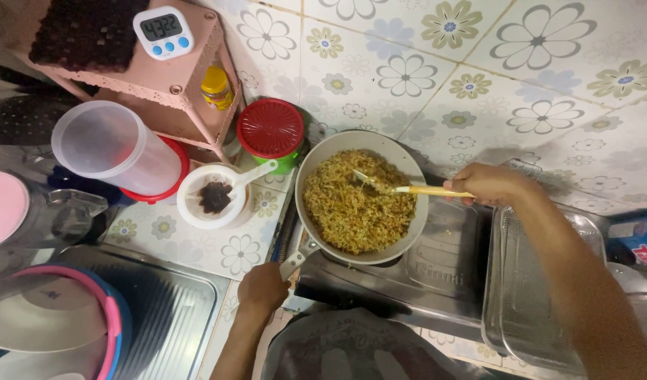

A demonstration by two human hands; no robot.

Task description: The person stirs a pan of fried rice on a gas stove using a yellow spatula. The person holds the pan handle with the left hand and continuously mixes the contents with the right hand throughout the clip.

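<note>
Stove (pixel 436 271): steel, under your pan.
Pan (pixel 362 197): on the burner, filled with yellow noodles (pixel 355 207).
Right hand (pixel 489 184): your fingers clenched around the fork (pixel 401 187), tines in the noodles.
Left hand (pixel 262 287): your fingers wrapped on the pan handle (pixel 295 260).

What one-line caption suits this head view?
Left hand steadies the pan while right hand stirs noodles with a fork.

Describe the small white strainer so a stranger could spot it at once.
Start at the round grey frying pan of yellow noodles on the stove. Directly left of it, on the flower-patterned tile counter, sits the small white plastic strainer. Unlike the red-lidded green tub behind, it holds a dark brown clump.
</note>
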